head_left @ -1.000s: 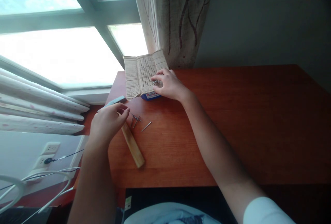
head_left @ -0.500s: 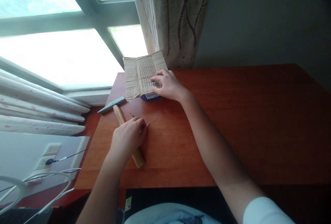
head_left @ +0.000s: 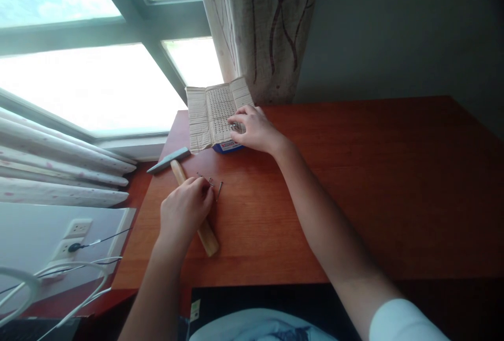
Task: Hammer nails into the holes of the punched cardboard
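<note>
My right hand (head_left: 255, 130) is over a creased cardboard sheet (head_left: 199, 115) dotted with rows of small holes. Its thumb and fingers are curled round a few small metal nails (head_left: 236, 127), partly hidden by the fingers. Under the sheet, a blue box (head_left: 226, 147) shows at the front. Farther left and nearer me, my left hand (head_left: 187, 202) is closed above the hammer's wooden handle (head_left: 208, 237); its fingertips are hidden, so what they pinch does not show. Thin nails (head_left: 207, 179) lie beside its fingers, and a single nail (head_left: 219, 191) lies just to the right.
The hammer's grey head (head_left: 168, 160) points toward the window at the table's left edge. The brown wooden table (head_left: 354, 189) stretches far to the right. A curtain (head_left: 271, 31) hangs behind the cardboard. White cables (head_left: 90, 262) and wall sockets (head_left: 71, 238) are at lower left.
My left hand has shifted slightly left, and the nail at its fingers now lies apart on the table. The right hand stays over the cardboard.
</note>
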Tool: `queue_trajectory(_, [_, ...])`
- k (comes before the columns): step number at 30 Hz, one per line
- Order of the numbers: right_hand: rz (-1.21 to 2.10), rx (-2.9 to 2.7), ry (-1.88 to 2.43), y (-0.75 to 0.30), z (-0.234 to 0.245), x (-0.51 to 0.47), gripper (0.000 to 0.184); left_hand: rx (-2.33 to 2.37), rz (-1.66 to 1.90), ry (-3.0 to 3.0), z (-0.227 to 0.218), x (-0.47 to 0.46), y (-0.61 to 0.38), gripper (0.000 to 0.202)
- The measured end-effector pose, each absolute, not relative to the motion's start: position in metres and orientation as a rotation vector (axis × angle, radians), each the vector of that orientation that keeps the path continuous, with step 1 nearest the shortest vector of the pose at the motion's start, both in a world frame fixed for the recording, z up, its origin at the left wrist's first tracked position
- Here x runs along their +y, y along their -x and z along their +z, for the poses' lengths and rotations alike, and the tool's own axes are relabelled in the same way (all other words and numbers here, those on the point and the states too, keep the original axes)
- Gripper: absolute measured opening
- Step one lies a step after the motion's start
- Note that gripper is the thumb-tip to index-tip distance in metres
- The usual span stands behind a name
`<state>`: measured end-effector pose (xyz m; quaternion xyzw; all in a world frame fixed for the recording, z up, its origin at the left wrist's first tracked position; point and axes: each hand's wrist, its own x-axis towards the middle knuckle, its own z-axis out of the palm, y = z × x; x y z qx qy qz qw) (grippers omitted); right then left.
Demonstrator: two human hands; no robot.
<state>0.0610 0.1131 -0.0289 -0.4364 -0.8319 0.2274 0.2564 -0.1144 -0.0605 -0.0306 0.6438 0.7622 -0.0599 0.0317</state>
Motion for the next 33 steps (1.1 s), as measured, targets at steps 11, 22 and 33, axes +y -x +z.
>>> queue_trajectory(11, [0.624,-2.243,1.179,-0.061,-0.03,0.113,0.038,2.168,-0.179,-2.035,-0.033,-0.06,0.099,0.029])
queue_trajectory(22, [0.629,-2.247,1.184,-0.061,-0.029,0.113,0.04,2.012,-0.184,-2.071,-0.033,-0.064,0.089,0.025])
queue_trajectory(33, [0.617,-2.252,1.173,-0.061,-0.031,0.114,0.039,2.338,-0.22,-2.026,-0.036,-0.061,0.097,0.035])
